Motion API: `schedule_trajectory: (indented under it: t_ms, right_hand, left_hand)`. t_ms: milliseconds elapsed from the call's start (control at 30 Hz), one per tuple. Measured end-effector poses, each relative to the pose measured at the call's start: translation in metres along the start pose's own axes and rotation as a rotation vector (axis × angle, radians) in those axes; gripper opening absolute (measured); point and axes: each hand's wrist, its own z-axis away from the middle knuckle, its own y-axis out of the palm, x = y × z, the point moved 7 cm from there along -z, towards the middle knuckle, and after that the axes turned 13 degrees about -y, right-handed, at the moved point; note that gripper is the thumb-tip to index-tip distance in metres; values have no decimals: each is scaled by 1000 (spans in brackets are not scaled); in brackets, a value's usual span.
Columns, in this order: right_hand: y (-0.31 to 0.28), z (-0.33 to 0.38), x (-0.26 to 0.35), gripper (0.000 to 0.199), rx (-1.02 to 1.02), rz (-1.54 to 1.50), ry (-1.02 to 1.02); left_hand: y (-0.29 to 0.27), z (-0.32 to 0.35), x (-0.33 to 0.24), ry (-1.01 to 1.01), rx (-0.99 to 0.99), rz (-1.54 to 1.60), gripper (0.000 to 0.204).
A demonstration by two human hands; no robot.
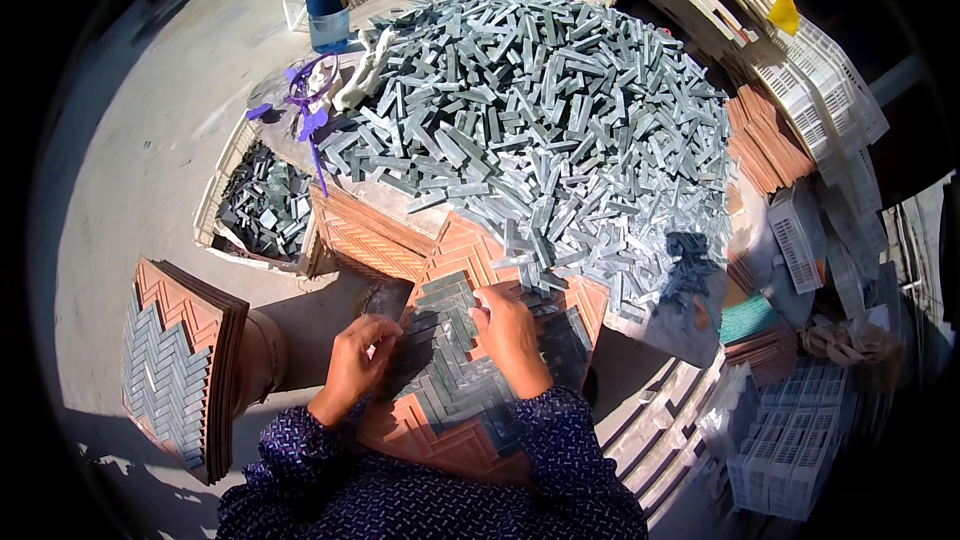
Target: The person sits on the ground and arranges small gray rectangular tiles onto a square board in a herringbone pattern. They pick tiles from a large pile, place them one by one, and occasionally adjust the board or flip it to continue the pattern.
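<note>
Lying before torso (400, 500), orange tray (410, 430) part-filled with grey strips (455, 392); left hand (358, 362), right hand (510, 335) held apart over it, grip cannot be told. Strips likely stiff, brittle; best pinched by long sides.

The strips (560, 90) are grey-green, the tray (405, 422) orange with a zigzag pattern, the sleeves (567, 445) dark navy flecked white, the bottle (328, 2) blue.

Floor (130, 155): grey, partly in strong sunlight. Worktop (385, 196): pale surface. Right side: white slotted plastic crates (790, 445), stacked.
</note>
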Motion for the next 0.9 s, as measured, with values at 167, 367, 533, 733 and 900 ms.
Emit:
schedule_trajectory:
  t_ms: [167, 367, 533, 733, 900]
  right_hand:
    - [-59, 7, -31, 14, -77, -2, 55]
    - [-56, 17, -24, 18, -13, -14, -174]
    - [-40, 15, -24, 18, 32, -36, -237]
    - [-48, 26, -20, 13, -193, -465, -23]
    - [-25, 43, -34, 8, -208, -656, 217]
  left_hand:
    - [-13, 1, -7, -29, -11, -36, 15]
    - [-10, 4, -1, -36, -21, -68, 14]
    - [-2, 5, -11, 26, -15, -18, 15]
    - [-8, 4, -10, -40, -19, -50, 16]
    - [-1, 8, -3, -9, 1, 11, 16]
